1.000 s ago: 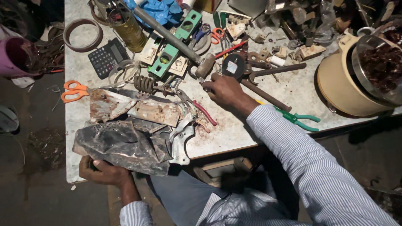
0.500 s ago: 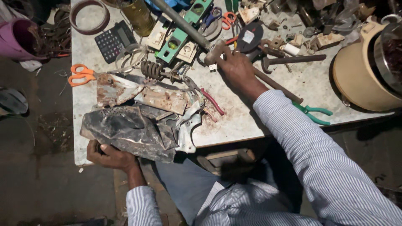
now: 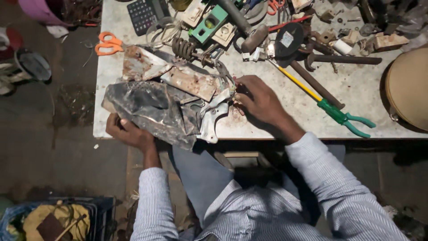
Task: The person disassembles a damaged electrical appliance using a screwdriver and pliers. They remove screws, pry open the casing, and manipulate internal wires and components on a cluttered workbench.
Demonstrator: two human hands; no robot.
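A battered, dark, rusty sheet-metal part lies at the front left of the worn white table, overhanging its edge. My left hand grips the part's lower left corner from below the table edge. My right hand rests on the table at the part's right end, fingers curled against its wires and a light metal bracket. Whether those fingers pinch something small is hidden. A coiled spring sits at the part's upper edge.
Orange scissors, a calculator, green sockets, a hammer, green-handled pliers, a yellow rod and loose tools crowd the back. A tan pot stands right. A basket sits on the floor.
My right hand has come back from the tools at the rear of the table to the right end of the metal part. My left hand keeps its grip on the part's corner.
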